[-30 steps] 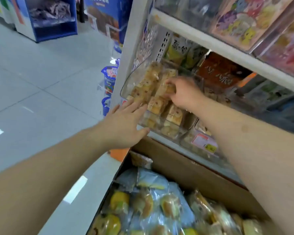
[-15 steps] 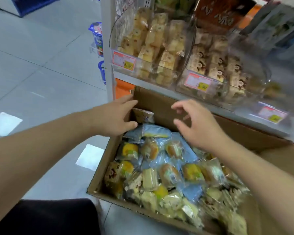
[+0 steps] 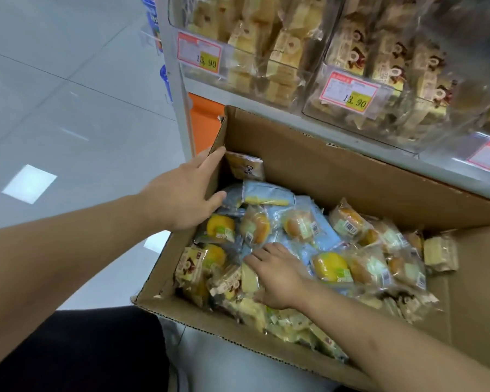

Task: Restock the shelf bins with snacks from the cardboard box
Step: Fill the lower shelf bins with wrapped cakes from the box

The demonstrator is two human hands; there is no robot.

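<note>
Cardboard box hides both hands' fingertips among snacks.

I am looking down at a pale grey tiled floor with thin dark grout lines. Bright rectangles of ceiling-light glare shine on the glossy tiles. A white metal shelf upright rises at the top centre, with an orange panel at its base. Blurred blue shapes sit behind the upright.
</note>
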